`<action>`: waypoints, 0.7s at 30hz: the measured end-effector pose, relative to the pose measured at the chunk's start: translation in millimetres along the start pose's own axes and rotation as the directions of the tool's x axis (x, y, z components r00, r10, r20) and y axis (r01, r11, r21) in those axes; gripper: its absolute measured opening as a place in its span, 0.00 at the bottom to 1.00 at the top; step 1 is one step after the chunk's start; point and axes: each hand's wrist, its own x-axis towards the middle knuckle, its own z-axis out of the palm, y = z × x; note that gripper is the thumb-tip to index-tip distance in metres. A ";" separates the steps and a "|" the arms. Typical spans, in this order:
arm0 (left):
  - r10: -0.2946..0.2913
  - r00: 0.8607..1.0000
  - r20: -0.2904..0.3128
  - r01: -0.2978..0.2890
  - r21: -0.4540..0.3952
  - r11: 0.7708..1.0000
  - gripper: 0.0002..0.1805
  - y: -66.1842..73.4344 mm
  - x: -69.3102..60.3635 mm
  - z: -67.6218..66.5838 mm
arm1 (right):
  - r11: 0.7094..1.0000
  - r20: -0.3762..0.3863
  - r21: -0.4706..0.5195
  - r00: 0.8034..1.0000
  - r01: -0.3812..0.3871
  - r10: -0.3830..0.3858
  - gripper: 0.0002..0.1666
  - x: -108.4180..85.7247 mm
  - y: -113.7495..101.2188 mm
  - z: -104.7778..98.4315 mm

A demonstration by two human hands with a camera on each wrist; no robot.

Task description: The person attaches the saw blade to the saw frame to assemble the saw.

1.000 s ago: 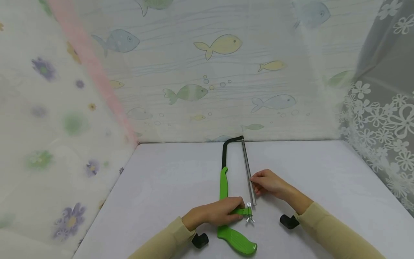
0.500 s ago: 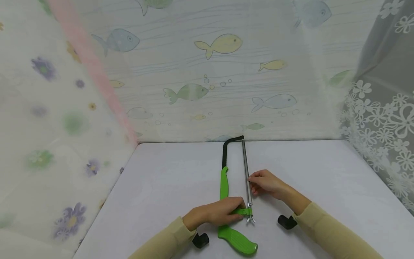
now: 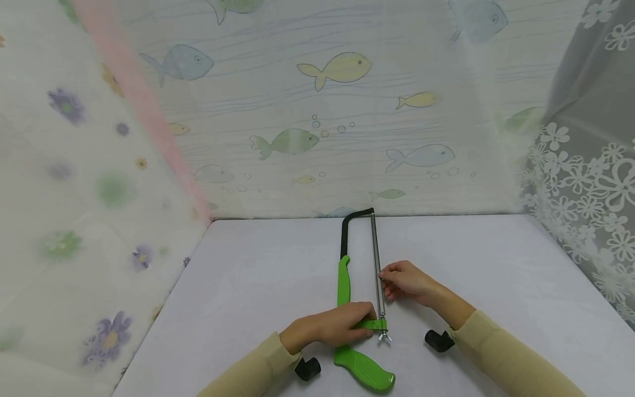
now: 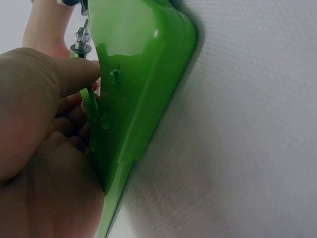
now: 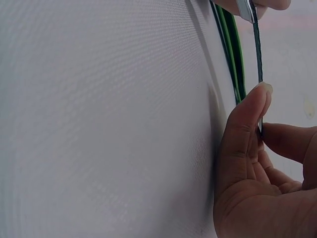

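A hacksaw with a green handle (image 3: 368,372) and a black front frame (image 3: 344,237) lies on the table, its far end near the back edge. My left hand (image 3: 333,324) grips the green frame just above the handle, thumb and fingers curled round it. The saw blade (image 3: 377,251), a thin grey strip, runs from the black tip down to the green lower arm. There its near end meets the metal pin above the wing nut (image 3: 384,337). With thumb and fingers my right hand (image 3: 409,284) pinches the blade (image 5: 258,54) below its middle.
The hacksaw lies on a white-covered table (image 3: 258,264). Behind stands a fish-print curtain (image 3: 283,105), with a flowered curtain at left and a lace one (image 3: 595,187) at right. Black wrist-worn pieces (image 3: 439,341) hang by both sleeves.
My right hand has shifted slightly left with the blade. The blade's near end, earlier to the right of the pin, now lines up with it. My left hand stays in place.
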 end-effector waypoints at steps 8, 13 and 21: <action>0.006 1.000 -0.004 -0.006 0.006 1.000 0.07 0.7 -0.4 -0.7 | 1.000 -0.004 -0.014 1.000 0.010 -0.010 0.16 -0.5 0.6 -0.2; 0.009 1.000 -0.007 -0.009 0.004 1.000 0.07 0.9 -0.5 -0.2 | 0.990 -0.031 -0.126 0.997 0.061 -0.065 0.15 -7.2 1.2 -0.5; -0.001 1.000 -0.004 0.001 0.006 1.000 0.07 0.2 0.0 -0.6 | 0.878 -0.047 -0.455 0.981 0.148 -0.190 0.11 -33.0 -2.2 1.6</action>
